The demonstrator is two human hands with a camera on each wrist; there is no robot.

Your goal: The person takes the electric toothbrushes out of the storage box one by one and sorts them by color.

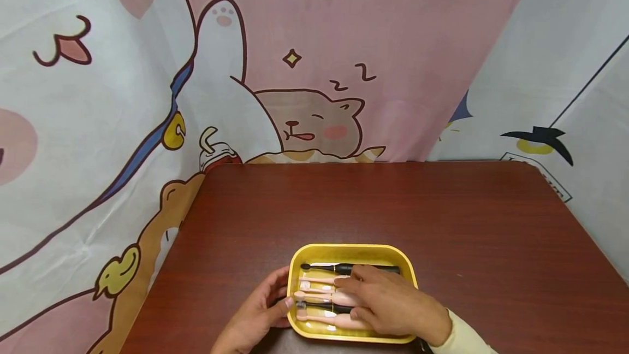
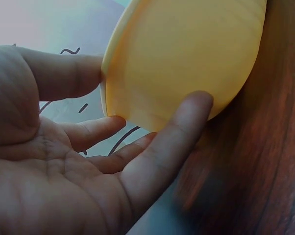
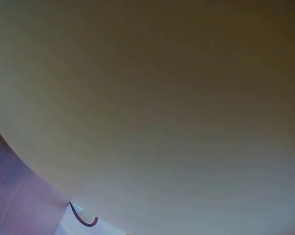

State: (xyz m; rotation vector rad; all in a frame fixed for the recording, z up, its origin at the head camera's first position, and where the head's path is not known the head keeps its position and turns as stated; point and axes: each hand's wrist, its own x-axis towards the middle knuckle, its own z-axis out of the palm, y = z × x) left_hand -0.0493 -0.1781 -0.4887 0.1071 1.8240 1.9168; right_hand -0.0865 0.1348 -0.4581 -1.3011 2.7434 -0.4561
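A yellow tray (image 1: 351, 337) on the table holds several toothbrushes with thick handles, lying side by side. A black toothbrush (image 1: 345, 269) lies at the far side, another black toothbrush (image 1: 324, 306) nearer, and pink toothbrushes (image 1: 319, 318) around them. At the tray's left end my left hand (image 1: 260, 307) grips it, thumb at the rim and fingers against the outer wall; the left wrist view shows the fingers (image 2: 204, 103) on that wall. Over the tray's right half, my right hand (image 1: 393, 299) reaches down with spread fingers touching the handles, hiding most handle ends.
The brown table (image 1: 368, 206) extends behind and to both sides of the tray. A cartoon-printed cloth (image 1: 417, 42) hangs along its back and left. A pale, blurred surface (image 3: 162, 107) fills most of the right wrist view.
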